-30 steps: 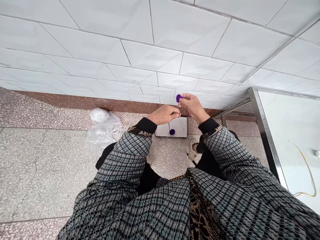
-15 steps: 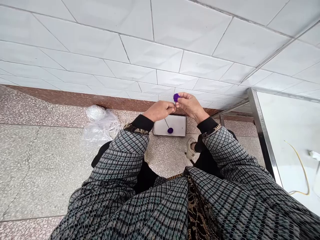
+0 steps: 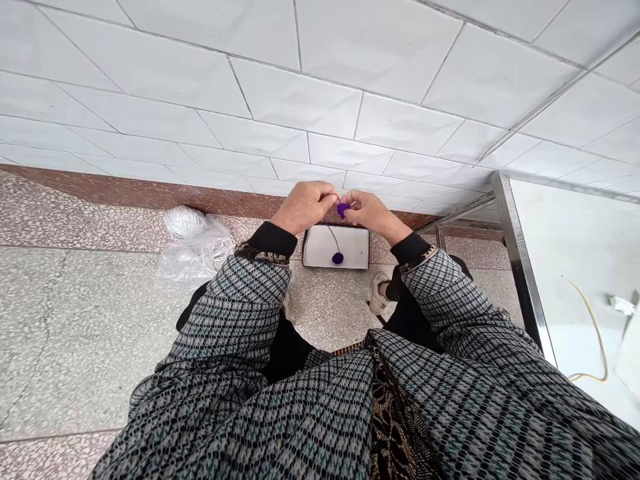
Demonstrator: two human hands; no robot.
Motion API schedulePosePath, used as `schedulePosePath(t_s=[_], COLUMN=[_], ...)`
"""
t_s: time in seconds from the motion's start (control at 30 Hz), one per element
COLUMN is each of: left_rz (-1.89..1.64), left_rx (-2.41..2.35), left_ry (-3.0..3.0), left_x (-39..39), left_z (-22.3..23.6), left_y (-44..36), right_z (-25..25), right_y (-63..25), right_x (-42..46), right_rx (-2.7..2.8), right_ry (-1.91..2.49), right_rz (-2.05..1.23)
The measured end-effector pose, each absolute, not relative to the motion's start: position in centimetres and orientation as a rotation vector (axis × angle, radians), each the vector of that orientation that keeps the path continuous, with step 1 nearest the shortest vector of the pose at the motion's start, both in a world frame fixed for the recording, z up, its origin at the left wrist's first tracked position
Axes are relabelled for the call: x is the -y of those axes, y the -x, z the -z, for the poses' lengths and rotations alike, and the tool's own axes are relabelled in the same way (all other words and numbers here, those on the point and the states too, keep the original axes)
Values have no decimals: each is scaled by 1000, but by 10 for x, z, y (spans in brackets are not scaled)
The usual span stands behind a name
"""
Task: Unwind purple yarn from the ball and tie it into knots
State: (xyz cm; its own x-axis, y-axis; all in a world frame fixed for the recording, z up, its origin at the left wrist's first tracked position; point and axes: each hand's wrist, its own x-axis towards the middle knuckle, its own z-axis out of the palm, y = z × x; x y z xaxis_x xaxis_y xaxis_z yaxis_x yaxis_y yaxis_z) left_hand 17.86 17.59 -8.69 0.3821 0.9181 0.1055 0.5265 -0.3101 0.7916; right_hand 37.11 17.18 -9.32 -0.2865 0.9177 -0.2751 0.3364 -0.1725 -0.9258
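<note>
Shallow box (image 3: 320,248): on floor (image 3: 320,313), far centre; long axis left-right.
Left hand (image 3: 304,205): extended from near left, back upward, fingertips pinching purple yarn (image 3: 334,233).
Right hand (image 3: 371,213): extended from near right, thumb and fingers gripping purple bundle (image 3: 343,210).
Purple ball (image 3: 337,258): in box, near side.
Purple bundle: between hands; rounded, long axis indeterminable.
Purple yarn: runs ball to left hand, far end leaning left.

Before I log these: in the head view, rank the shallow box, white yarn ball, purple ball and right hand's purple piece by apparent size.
1. Shallow box
2. White yarn ball
3. Purple ball and purple piece: look alike, unranked; the right hand partly covers the piece.
</note>
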Motion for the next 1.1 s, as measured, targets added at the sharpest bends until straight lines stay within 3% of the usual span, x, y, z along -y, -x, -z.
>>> schedulePosePath(t_s=[0.23, 0.4, 0.57, 0.67, 0.83, 0.97, 1.1], left_rz=[-558, -406, -445, -645, -730, -564, -412], left_rx=[-1370, -953, -898, -1109, -1292, -1131, -874], left_ry=[-1879, -1941, -1991, -1993, -1954, -1895, -1938], left_x=[-178, -169, -167, -173, -182, -176, -167], left_z=[95, 96, 87, 86, 93, 93, 86], left_y=[-183, -191, -187, -180, -175, -185, -191], right_z=[75, 82, 88, 87, 79, 75, 79], right_y=[-368, -371, -372, -371, -373, -374, -373], right_x=[-164, -174, -175, -170, -168, -173, -176], right_rx=[1191, 1066, 1440, 1555, 1261, 975, 1011], right_ry=[1183, 1234, 1526, 1466, 1177, 1081, 1256], right_rz=[-1778, -1593, -1390, -1601, -1881, -1744, -1568])
